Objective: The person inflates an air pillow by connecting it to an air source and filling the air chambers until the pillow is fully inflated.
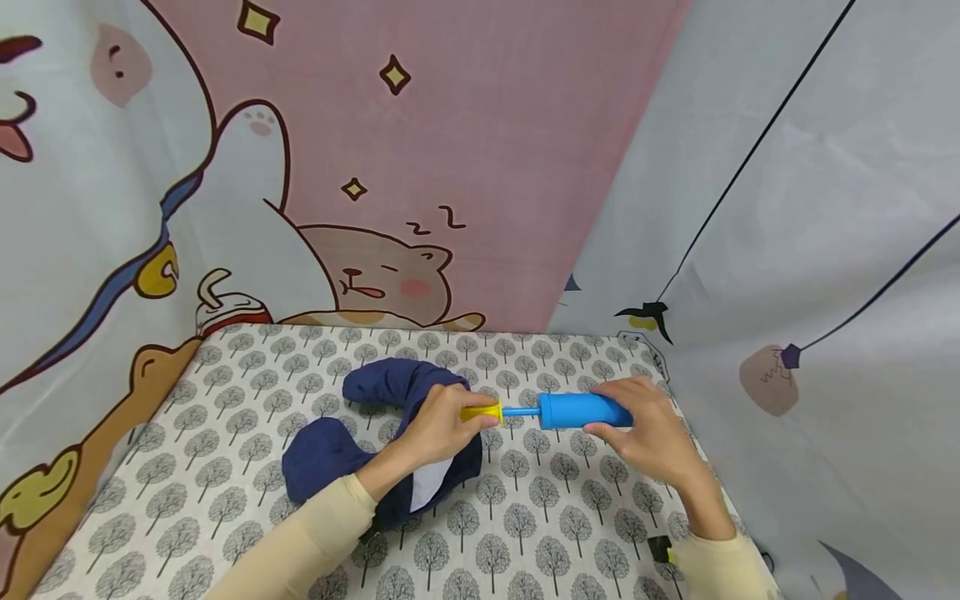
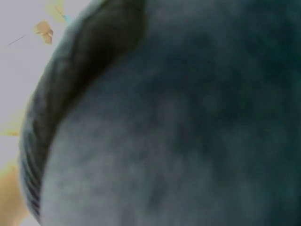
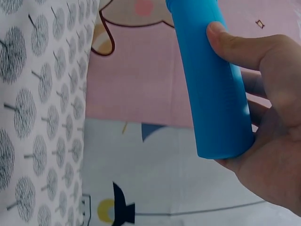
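A blue hand pump (image 1: 581, 411) lies level between my two hands in the head view, its thin blue rod (image 1: 521, 411) drawn part way out. At the rod's end my left hand (image 1: 438, 429) pinches the yellow handle (image 1: 483, 412) between thumb and fingers. My right hand (image 1: 652, 429) grips the far end of the blue barrel. In the right wrist view, the thumb of that hand (image 3: 282, 103) lies along the barrel (image 3: 211, 89), with fingers behind it. Under my left forearm sits a navy U-shaped neck pillow (image 1: 318, 462), partly hidden; blurred dark fabric (image 2: 164, 141) fills the left wrist view.
The pillow rests on a table covered in a tree-print cloth (image 1: 492, 554). A white panel (image 1: 431, 483) shows on the pillow's inner side. Cartoon-printed curtains (image 1: 480, 125) stand behind the table and along both sides. A small black piece (image 1: 660, 547) shows by my right wrist.
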The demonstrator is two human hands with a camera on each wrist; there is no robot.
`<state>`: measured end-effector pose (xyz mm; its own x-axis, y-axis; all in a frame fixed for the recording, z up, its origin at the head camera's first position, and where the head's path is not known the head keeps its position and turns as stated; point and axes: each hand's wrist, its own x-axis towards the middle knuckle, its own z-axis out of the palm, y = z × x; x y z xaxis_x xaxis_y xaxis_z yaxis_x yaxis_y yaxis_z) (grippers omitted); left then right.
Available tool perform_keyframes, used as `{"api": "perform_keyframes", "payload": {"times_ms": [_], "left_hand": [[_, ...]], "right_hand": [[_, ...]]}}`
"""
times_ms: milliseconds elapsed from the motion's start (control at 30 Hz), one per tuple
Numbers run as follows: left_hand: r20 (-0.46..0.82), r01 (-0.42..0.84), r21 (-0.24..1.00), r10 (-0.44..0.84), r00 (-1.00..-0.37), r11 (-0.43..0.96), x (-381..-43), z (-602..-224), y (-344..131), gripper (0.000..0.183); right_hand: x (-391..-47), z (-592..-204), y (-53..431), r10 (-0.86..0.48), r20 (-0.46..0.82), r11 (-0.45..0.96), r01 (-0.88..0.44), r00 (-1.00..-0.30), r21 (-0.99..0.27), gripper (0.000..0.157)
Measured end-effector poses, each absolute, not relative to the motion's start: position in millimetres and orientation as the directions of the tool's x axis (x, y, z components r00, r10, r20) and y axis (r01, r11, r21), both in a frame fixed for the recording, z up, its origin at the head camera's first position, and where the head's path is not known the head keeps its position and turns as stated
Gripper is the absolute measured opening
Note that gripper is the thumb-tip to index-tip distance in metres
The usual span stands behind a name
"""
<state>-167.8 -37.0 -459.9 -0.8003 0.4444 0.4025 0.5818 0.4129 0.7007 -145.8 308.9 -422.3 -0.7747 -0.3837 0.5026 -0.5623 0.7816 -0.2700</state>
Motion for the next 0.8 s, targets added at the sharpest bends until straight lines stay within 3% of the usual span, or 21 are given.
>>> {"api": "perform_keyframes", "payload": {"times_ms": [200,567,800], "left_hand": [[0.394,0.569,0.710,0.436,-0.809,0.415,-167.7,-461.2,-35.6,0.027],[0.458,0.641,0.670,0.471,-0.754,0.374,-171.3,-470.3,-34.3,0.025],[0.367,0.562,0.718,0.463,-0.807,0.411,-168.7,-462.9,-36.2,0.028]], "right_hand": [[-147.1,-429.2,288.7,-0.387,0.505,0.767,-0.573,-0.772,-0.288,0.056],[-145.0,-440.5,269.3,-0.391,0.496,0.769,-0.571,-0.776,-0.288,0.055],[-145.6,-433.6,285.7,-0.368,0.461,0.772,-0.541,-0.808,-0.332,0.054]]}}
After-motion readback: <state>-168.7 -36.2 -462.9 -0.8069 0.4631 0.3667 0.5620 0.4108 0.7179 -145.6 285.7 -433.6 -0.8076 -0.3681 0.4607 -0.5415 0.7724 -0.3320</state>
